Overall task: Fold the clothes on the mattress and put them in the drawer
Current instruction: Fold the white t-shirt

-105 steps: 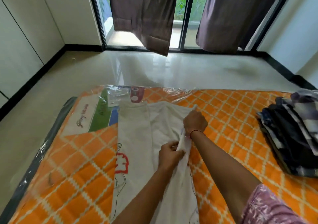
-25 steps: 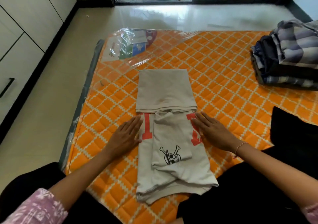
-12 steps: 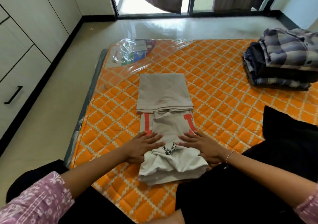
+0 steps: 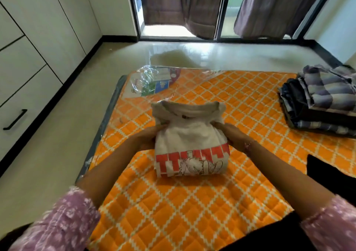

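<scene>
Now the beige T-shirt, a long strip half a second ago, is rolled into a compact bundle mid-mattress. My left hand and right hand clasp its sides, fingers curled in. It looks ready for the drawer.

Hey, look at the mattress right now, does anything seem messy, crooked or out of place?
Mostly tidy. The folded beige printed T-shirt, held at its sides by the left hand and right hand, has a bunched, uneven far edge. Crinkled clear plastic wrap lies loose over the orange quilted mattress corner. The stack of folded checked clothes looks neat.
</scene>
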